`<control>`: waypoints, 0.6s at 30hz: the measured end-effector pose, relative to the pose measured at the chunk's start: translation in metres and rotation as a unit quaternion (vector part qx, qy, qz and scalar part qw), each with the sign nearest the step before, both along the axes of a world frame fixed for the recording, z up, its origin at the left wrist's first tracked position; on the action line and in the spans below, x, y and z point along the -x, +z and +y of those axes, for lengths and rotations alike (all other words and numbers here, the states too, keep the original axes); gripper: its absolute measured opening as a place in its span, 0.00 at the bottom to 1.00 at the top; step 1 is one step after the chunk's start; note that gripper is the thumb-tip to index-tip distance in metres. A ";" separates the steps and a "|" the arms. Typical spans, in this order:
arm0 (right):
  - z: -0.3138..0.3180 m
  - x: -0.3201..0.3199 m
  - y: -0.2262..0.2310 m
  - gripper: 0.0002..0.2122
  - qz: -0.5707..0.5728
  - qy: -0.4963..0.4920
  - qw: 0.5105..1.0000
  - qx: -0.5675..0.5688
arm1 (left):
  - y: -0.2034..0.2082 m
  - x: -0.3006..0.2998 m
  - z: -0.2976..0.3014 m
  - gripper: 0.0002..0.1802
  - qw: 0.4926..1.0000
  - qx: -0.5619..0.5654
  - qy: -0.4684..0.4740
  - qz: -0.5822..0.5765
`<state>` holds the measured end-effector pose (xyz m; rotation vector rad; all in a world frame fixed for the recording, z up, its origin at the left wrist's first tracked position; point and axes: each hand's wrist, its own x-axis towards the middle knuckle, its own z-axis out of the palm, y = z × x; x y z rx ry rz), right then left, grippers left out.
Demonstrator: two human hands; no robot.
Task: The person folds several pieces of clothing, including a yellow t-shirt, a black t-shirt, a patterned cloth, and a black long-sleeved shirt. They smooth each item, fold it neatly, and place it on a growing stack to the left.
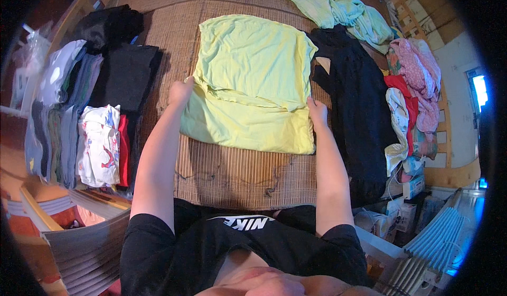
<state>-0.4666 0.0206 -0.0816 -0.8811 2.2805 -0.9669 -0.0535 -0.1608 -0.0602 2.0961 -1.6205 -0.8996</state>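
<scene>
Yellow cloth [253,58] sits between two bare hands; the left hand [180,91] pinches its left edge and the right hand [317,112] pinches its right edge, though some fingers are hidden; the cloth lies flat, right of the left hand and left of the right hand, so neither hand is clearly nearer to its middle; it is almost as wide as it is long, so I can't pick out a long side; what matters most is the loose edge that runs across it, almost from hand to hand, dipping a little toward the right; the right hand sits a bit closer to the body than the left; under the cloth is a brown woven mat [245,172]; just past the right hand lie black clothes [359,106]; past the left hand are a folded black pile [124,77] and a folded white shirt with pictures [99,145]; pale green cloth [335,6] lies far up on the right
</scene>
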 end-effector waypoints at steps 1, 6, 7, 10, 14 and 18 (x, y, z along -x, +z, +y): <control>0.003 -0.006 0.008 0.19 -0.041 0.026 0.999 -0.003 | 0.005 -0.001 0.004 0.26 1.000 -0.007 0.022 0.018; 0.000 -0.045 0.062 0.24 0.178 0.216 0.952 -0.126 | -0.030 -0.033 0.008 0.23 0.989 0.080 -0.051 0.115; -0.001 -0.055 0.064 0.22 0.239 0.199 0.943 -0.116 | -0.024 -0.026 0.015 0.22 0.984 0.128 -0.081 0.090; -0.009 -0.068 0.063 0.18 0.347 0.161 0.920 -0.088 | 0.024 0.009 0.040 0.21 0.971 0.153 -0.166 -0.074; -0.028 -0.055 0.026 0.12 0.288 0.095 0.952 -0.030 | 0.040 0.026 0.031 0.21 0.983 0.079 -0.132 -0.099; -0.032 -0.041 0.006 0.13 0.280 0.038 0.959 -0.008 | 0.041 0.028 0.018 0.22 0.993 0.012 -0.087 -0.082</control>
